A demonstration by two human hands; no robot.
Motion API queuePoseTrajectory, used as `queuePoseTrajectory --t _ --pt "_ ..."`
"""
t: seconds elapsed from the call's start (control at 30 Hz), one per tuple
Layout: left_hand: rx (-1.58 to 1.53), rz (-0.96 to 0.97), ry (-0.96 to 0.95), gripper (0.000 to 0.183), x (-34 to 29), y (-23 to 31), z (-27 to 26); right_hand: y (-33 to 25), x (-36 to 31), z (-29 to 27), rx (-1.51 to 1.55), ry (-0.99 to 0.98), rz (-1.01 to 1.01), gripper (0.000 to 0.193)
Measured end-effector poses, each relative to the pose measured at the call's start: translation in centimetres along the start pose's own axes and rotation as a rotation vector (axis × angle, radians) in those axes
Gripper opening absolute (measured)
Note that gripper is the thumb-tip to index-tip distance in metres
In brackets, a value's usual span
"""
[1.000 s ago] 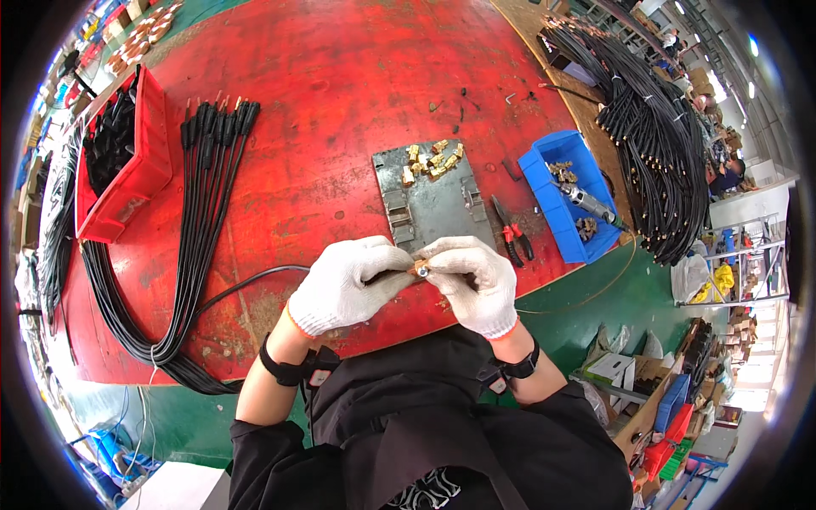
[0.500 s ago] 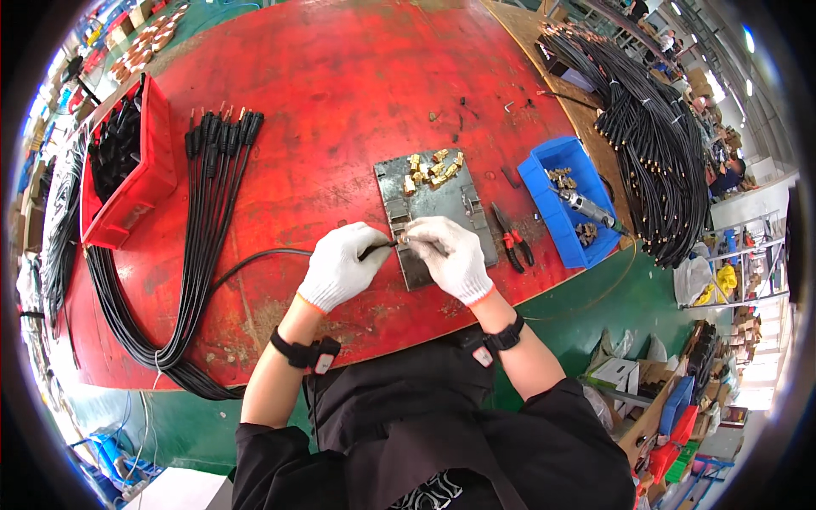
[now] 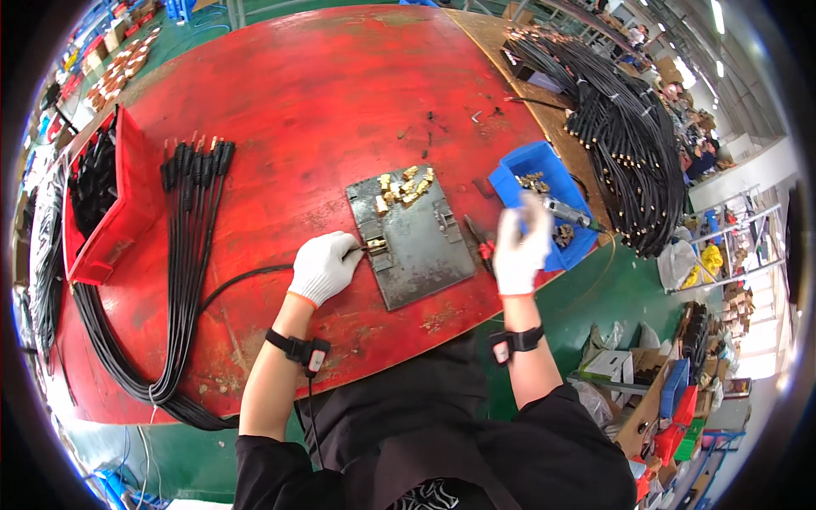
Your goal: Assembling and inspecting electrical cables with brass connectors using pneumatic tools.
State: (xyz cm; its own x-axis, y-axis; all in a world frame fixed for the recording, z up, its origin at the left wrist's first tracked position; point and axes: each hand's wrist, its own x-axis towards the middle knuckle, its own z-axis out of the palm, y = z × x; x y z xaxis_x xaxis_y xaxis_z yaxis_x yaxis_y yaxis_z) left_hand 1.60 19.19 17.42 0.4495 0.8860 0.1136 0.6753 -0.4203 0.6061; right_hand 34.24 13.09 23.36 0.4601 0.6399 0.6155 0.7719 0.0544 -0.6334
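My left hand [image 3: 325, 269], in a white glove, is closed on a black cable [image 3: 252, 274] running in from the left. The cable's end meets a small brass fitting [image 3: 376, 246] seated in a bracket at the left side of a grey metal plate [image 3: 425, 263]. Several loose brass fittings [image 3: 404, 189] lie at the plate's far end. Slightly blurred, my right hand [image 3: 522, 246], also gloved, is raised beside a blue bin [image 3: 510, 161] with fingers apart and nothing seen in them. A cylindrical power screwdriver [image 3: 571, 212] rests across that bin. Red-handled pliers [image 3: 486, 253] are partly hidden behind this hand.
At the left, a red bin [image 3: 136, 200] of black parts stands beside a bundle of black cables [image 3: 180, 255] on the red table [image 3: 314, 93]. A large heap of black cables [image 3: 620, 144] lies on a wooden board at the right. Shelving [image 3: 739, 234] stands beyond.
My right hand has left the fitting on the plate and moved right to the blue bin. My left hand stays at the cable beside the bracket. The whole view has shifted slightly.
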Motion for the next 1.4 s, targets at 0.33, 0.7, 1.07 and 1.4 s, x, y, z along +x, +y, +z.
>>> queuePoseTrajectory --t 0.33,0.7,1.07,1.4 --pt "-0.012 0.003 0.043 0.015 -0.1 -0.5 0.0 19.9 9.4 -6.1 1.010 0.266 1.113 0.046" --pt "-0.019 0.015 0.051 0.017 -0.3 -0.7 0.9 9.9 11.1 -1.8 1.269 0.143 0.479 0.012" --pt "-0.023 0.071 0.065 0.014 0.5 -0.7 0.9 -13.5 2.2 10.2 0.970 -0.285 -0.258 0.037" --pt "-0.044 0.099 0.094 0.012 0.4 -1.0 1.4 -13.6 -0.7 12.1 0.651 -0.262 -0.392 0.038"
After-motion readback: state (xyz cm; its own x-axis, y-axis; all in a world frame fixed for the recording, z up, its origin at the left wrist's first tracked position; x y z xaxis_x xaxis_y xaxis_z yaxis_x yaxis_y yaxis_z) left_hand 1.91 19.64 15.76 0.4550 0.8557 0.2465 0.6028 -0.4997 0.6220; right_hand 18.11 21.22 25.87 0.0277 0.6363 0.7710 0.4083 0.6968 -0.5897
